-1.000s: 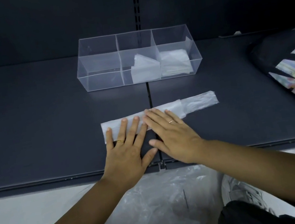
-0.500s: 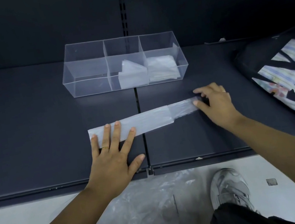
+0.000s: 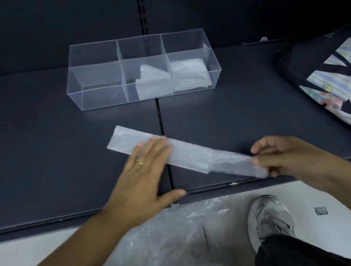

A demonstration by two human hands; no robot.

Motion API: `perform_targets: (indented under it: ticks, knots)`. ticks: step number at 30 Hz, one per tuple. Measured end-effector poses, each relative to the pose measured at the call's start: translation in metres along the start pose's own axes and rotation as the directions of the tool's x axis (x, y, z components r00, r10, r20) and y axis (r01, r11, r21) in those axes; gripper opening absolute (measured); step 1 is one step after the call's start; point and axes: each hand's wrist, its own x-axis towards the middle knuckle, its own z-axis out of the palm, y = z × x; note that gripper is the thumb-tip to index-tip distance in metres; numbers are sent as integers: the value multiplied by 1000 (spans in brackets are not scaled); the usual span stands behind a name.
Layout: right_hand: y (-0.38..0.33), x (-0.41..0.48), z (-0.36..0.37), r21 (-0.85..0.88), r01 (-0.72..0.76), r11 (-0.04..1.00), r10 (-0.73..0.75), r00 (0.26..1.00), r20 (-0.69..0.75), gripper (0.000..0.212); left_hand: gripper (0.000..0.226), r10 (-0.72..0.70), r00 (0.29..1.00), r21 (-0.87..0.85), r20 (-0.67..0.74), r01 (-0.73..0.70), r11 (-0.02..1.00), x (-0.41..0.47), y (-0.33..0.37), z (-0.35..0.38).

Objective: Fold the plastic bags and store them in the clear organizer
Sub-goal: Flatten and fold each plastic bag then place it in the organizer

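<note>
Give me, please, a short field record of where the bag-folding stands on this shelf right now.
surface: dark shelf
bag in work: folded strip, lying slantwise near the front edge
left hand: flat on the strip's left part
right hand: pinches the strip's right end
clear organizer: behind the strip, three compartments across
left compartment: nothing visible inside
middle compartment: folded bag
right compartment: stacked bags, count unclear
elsewhere: printed bag at right; loose plastic on the floor
</note>
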Motion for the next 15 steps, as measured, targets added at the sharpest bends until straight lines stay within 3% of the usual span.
perform_targets:
  ticks: [4,7,10,12,15]
  knots:
    - [-17,-46,10,95,-33,995,15,982,188,27,91,117,993,-163,25,-112,980,10,80,11]
    - [-35,-61,20,123,23,992,-66,933,353,35,72,-40,997,-455,-67,5,890,13,113,6]
    - [-50,-48,20,175,213,961,-261,906,333,45,32,-274,961,-834,-24,131,536,17,118,-17]
    - [-55,-26,16,234,371,899,-424,870,251,55,24,-330,943,-946,47,149,290,20,111,-32]
    - [-52,4,21,257,356,899,-437,779,449,85,29,-357,923,-982,142,176,65,26,90,-45]
